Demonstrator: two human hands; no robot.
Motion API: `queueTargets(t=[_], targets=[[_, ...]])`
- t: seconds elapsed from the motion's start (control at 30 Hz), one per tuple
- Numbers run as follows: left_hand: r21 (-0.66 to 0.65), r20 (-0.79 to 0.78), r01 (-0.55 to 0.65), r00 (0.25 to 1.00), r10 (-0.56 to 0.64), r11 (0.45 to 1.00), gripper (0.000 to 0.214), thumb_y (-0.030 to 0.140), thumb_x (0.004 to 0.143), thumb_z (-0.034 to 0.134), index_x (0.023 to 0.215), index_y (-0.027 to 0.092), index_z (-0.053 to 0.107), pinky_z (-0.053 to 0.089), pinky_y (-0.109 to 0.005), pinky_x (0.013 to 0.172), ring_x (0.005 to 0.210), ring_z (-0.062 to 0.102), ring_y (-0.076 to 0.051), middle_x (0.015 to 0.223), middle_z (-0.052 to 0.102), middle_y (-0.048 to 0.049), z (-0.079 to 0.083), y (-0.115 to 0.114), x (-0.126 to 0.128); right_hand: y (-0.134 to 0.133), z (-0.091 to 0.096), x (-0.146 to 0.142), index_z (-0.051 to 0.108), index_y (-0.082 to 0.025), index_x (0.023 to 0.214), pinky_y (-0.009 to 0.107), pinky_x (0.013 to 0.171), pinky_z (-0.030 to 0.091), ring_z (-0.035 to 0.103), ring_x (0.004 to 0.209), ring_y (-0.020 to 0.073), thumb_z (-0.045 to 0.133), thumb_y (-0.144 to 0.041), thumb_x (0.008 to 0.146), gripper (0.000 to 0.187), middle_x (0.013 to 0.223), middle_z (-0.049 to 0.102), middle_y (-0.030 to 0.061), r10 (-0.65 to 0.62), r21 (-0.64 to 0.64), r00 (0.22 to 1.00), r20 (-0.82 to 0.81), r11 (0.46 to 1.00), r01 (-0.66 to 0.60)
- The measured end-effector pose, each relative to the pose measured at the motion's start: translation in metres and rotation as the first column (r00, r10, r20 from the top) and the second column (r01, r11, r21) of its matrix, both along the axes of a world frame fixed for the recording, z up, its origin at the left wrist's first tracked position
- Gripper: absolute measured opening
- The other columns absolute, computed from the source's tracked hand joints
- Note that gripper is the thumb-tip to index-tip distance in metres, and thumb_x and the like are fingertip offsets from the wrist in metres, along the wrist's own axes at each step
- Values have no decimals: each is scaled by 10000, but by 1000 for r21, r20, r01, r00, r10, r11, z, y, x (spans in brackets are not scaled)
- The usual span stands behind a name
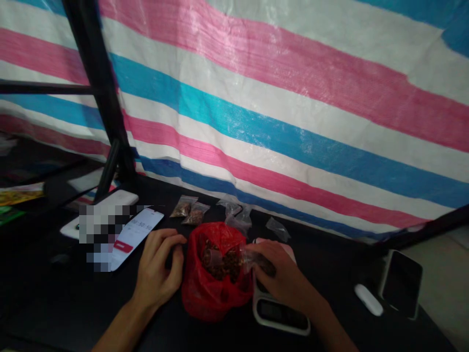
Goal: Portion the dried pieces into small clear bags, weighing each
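The right hand (pixel 280 276) pinched a small clear plastic bag (pixel 254 259) of brown dried pieces, its edge reaching over the open top of a red plastic bag (pixel 200 288). The left hand (pixel 159 266) held nothing, its fingers (pixel 166 239) curled loosely just beside the red plastic bag. That bag, filled with brown dried pieces (pixel 223 261), stood between the hands on the black table (pixel 47 303), next to a white digital scale (pixel 282 314) partly under the right hand. Beyond lay two filled small bags (pixel 188 210) and several empty clear bags (pixel 277 229). A phone (pixel 137 238) lay to the left; a small white oval object (pixel 368 299) and a propped phone (pixel 401 283) stood to the right. A pink, blue and white striped tarpaulin (pixel 293 98) hung behind.
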State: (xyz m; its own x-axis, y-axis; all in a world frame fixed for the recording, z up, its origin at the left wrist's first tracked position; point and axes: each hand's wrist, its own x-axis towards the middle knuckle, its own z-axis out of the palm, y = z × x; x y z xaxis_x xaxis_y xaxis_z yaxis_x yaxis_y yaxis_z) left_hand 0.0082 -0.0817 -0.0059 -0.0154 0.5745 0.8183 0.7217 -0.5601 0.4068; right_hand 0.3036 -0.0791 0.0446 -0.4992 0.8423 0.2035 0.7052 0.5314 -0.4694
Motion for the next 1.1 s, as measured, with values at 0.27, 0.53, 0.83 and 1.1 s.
queueTargets(t=[0.27,0.53,0.83,1.1], targets=[[-30,80,60,995,-57,998,214,15,895,494,985,192,575,468,-322,742,882,555,-193,947,559,-59,-1,-3,2,7,-15,-12,637,-302,1243,443,940,482,642,1049,264,591,-88,835,463,1118,722,45,-55,100,994,97,994,46],[-34,121,88,989,-83,996,221,14,893,489,1000,188,574,465,-317,730,868,550,-190,942,564,-61,-2,-4,4,5,-25,10,596,-332,1284,416,864,517,655,1019,250,585,-141,897,432,1153,710,50,-51,245,998,33,969,41],[-50,122,128,985,-121,991,210,22,890,492,973,188,590,472,-314,736,874,564,-194,935,573,-61,-2,-5,7,5,-23,4,625,-337,1253,428,866,501,629,1018,259,647,-145,881,419,1132,698,55,-72,202,997,0,977,70],[-38,106,192,977,-188,981,226,16,882,493,996,189,584,477,-315,712,855,561,-192,938,577,-65,-3,-7,12,6,-18,2,644,-341,1232,412,847,491,636,979,247,661,-129,879,412,1107,710,40,-69,186,998,-3,980,68]])
